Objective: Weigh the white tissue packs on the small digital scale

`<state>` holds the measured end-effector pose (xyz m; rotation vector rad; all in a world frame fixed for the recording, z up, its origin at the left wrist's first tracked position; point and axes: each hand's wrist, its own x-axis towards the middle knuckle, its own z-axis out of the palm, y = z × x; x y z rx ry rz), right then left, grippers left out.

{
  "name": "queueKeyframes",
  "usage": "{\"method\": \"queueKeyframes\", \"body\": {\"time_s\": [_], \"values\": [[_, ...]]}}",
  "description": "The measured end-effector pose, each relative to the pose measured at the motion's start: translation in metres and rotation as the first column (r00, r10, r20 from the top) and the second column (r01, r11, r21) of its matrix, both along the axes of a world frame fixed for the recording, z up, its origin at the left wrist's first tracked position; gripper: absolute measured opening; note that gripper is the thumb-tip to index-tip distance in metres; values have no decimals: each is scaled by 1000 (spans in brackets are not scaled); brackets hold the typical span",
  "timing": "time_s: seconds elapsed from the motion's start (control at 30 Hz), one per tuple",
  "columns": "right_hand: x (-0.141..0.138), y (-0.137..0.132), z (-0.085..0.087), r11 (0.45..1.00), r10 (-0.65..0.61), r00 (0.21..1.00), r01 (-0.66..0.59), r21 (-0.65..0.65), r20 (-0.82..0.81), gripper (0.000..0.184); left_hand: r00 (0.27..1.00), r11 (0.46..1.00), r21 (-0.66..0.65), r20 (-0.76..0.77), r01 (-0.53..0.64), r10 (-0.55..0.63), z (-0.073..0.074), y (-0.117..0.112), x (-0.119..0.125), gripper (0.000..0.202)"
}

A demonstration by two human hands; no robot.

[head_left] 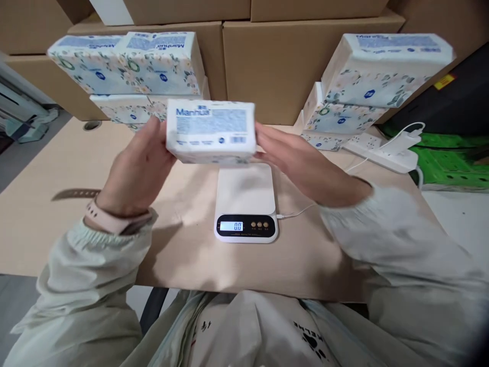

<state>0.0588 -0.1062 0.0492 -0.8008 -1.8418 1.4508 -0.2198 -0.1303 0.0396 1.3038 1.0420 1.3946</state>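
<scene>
Between my two hands a tissue pack [211, 127] with "Manhua" in blue print is held up in the air. My left hand [139, 165] presses its left end, and my right hand [290, 155] is closed against its right end. Below and slightly to the right of the pack, a white digital scale [246, 193] lies on the table, its lit display [231, 226] reading 0.0. A thin white cable [296, 211] plugs into the scale's right side.
Stacked tissue packs stand at the back left [128, 66] and back right [382, 76] of the table [183, 255]. Cardboard boxes [267, 71] line the rear. A power strip [382, 150] lies at the right edge, beside a green crate [451, 163]. A brown strap [76, 193] lies at left.
</scene>
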Motion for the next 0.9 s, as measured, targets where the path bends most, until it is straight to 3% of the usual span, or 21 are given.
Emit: {"method": "queueKeyframes", "body": {"time_s": [0.07,0.13,0.23,0.37,0.5,0.6,0.67,0.83,0.9], "values": [[29,-30,3,994,-110,992,108,27,62,47,988,984,-90,-13,153,-155,7,-24,24,45],[48,-50,-3,985,-173,979,171,28,106,47,965,956,-134,-15,259,-263,5,-41,43,50],[60,-60,-22,979,-201,971,203,1,130,46,945,933,-162,-1,323,-327,-12,-51,54,46],[60,-60,-50,973,-206,972,215,-79,113,47,944,925,-209,-16,319,-329,-36,-50,49,52],[59,-65,-76,943,-333,942,334,-9,39,50,983,958,-232,-36,170,-183,-56,-51,41,53],[60,-76,-99,840,-522,852,521,150,-38,46,1000,981,-191,2,-22,23,-75,-55,35,58],[63,-83,-112,777,-592,804,587,230,-52,45,995,985,-151,27,-86,91,-87,-56,31,63],[71,-93,-122,685,-675,735,658,313,-68,41,976,976,-16,39,-215,216,-99,-57,26,62],[74,-93,-121,674,-678,732,656,340,-70,42,964,965,-7,45,-261,261,-99,-56,27,59]]}}
